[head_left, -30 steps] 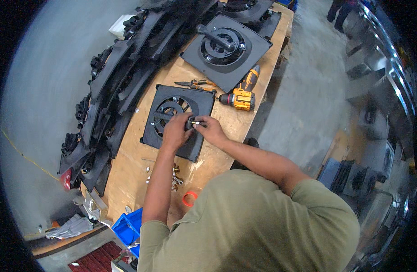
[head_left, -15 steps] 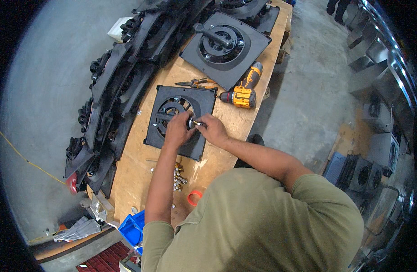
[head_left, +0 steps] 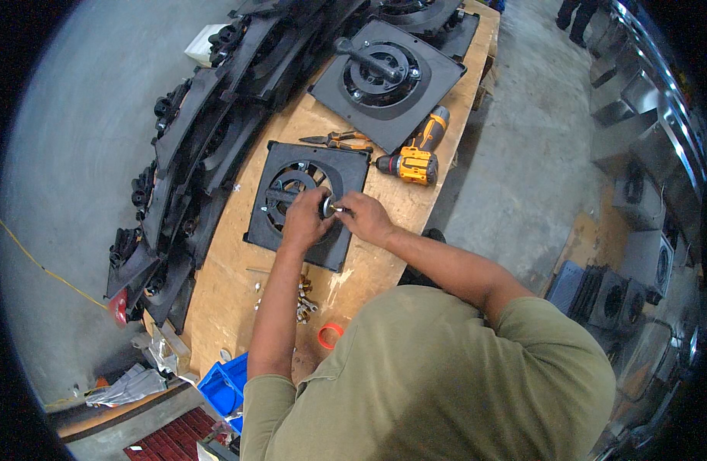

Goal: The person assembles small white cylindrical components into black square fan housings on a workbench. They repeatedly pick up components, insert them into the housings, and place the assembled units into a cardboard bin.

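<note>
Head view looks down on a long plywood worktop (head_left: pixel 223 307), its left edge lined with a stack of black frames (head_left: pixel 192 177) too overlapped to count. Two square black plates lie flat on it: one plate with a lever handle (head_left: pixel 388 73) toward the far end, and the nearer plate (head_left: pixel 307 203) at the middle, under both hands. One orange-and-black cordless drill (head_left: pixel 415 154) lies by the right edge between the two plates, and one pair of pliers (head_left: pixel 338 140) lies beside it. The left hand (head_left: pixel 303 223) is curled around a small round fitting (head_left: pixel 325 206) at the plate's hub; the right hand (head_left: pixel 365 217) pinches a small part against it, though what exactly is too small to tell. Doing this well likely means steadying the fitting with the left while the right turns squarely. Loose bolts (head_left: pixel 301 296) sit in a scatter near the front, beside one orange ring (head_left: pixel 329 335) and one blue bin (head_left: pixel 224 384).
</note>
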The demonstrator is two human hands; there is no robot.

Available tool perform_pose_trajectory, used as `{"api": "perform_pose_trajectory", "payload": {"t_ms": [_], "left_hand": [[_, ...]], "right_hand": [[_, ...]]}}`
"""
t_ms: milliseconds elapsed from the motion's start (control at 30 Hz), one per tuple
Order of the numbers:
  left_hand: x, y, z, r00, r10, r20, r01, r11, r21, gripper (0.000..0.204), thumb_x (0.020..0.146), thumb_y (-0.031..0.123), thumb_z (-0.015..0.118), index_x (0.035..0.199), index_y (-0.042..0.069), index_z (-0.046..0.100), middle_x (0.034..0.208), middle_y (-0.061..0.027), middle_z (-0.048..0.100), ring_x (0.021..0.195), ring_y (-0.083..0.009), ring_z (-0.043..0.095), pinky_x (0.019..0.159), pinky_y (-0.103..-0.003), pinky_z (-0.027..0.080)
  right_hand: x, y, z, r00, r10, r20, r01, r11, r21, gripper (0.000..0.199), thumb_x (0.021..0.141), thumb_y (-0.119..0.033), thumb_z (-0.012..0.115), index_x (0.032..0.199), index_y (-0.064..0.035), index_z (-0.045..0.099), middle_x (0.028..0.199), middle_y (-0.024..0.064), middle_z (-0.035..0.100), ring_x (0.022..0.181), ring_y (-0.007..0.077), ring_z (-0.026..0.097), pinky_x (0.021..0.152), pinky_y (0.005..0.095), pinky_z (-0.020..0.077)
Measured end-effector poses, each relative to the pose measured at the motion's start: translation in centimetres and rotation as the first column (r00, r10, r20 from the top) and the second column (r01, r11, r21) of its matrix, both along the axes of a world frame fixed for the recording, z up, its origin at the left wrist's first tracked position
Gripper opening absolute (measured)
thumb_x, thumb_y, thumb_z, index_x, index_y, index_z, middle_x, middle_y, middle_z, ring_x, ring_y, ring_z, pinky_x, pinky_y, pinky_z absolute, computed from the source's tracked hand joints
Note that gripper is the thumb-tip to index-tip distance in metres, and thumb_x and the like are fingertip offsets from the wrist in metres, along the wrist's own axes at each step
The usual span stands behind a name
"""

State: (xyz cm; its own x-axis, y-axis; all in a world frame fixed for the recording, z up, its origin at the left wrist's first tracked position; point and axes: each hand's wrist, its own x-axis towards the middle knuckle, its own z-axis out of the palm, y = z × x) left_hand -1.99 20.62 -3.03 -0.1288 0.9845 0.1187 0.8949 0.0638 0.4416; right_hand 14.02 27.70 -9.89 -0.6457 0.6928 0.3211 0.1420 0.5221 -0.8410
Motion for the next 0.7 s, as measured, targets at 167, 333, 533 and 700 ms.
{"api": "perform_pose_trajectory", "payload": {"t_ms": [167,333,533,700], "left_hand": [[0.1,0.0,0.2,1.000,0.001,-0.018,-0.001,1.000,-0.007,0.048,0.071,0.013,0.083,0.113,0.007,0.060,0.107,-0.0145,0.065,0.103,-0.0366,0.060,0.088,-0.044,0.050],[0.1,0.1,0.2,1.000,-0.020,-0.008,0.020,1.000,0.010,0.045,0.073,0.016,0.082,0.112,0.006,0.060,0.105,-0.0154,0.065,0.102,-0.0371,0.060,0.087,-0.045,0.050],[0.2,0.1,0.1,1.000,-0.010,-0.001,0.010,1.000,-0.007,0.043,0.075,0.017,0.081,0.112,0.006,0.061,0.105,-0.0159,0.065,0.102,-0.0376,0.060,0.087,-0.045,0.050],[0.1,0.1,-0.2,0.999,-0.027,-0.025,0.028,0.999,0.034,0.045,0.074,0.015,0.081,0.112,0.006,0.060,0.106,-0.0161,0.065,0.103,-0.0378,0.060,0.088,-0.046,0.049]], "right_hand": [[-0.1,0.1,0.0,1.000,-0.001,-0.007,0.000,0.996,-0.086,0.022,0.084,-0.016,0.071,0.102,-0.0035,0.069,0.097,0.0156,0.067,0.092,0.0367,0.065,0.081,0.0443,0.0525],[-0.4,-0.1,-0.4,0.995,-0.046,-0.093,0.032,0.988,-0.154,0.021,0.085,-0.017,0.073,0.099,-0.0013,0.071,0.090,0.0147,0.070,0.081,0.0286,0.069,0.074,0.0368,0.0541],[-0.9,-1.0,-0.6,0.993,-0.121,-0.009,0.106,0.896,-0.431,0.021,0.086,-0.015,0.074,0.100,-0.0005,0.071,0.083,0.0127,0.072,0.073,0.0190,0.067,0.069,0.0325,0.0534],[-0.9,-1.3,-0.6,0.989,-0.132,-0.066,0.091,0.898,-0.430,0.022,0.084,-0.019,0.073,0.097,-0.0014,0.071,0.091,0.0183,0.070,0.086,0.0348,0.068,0.077,0.0421,0.0520]]}}
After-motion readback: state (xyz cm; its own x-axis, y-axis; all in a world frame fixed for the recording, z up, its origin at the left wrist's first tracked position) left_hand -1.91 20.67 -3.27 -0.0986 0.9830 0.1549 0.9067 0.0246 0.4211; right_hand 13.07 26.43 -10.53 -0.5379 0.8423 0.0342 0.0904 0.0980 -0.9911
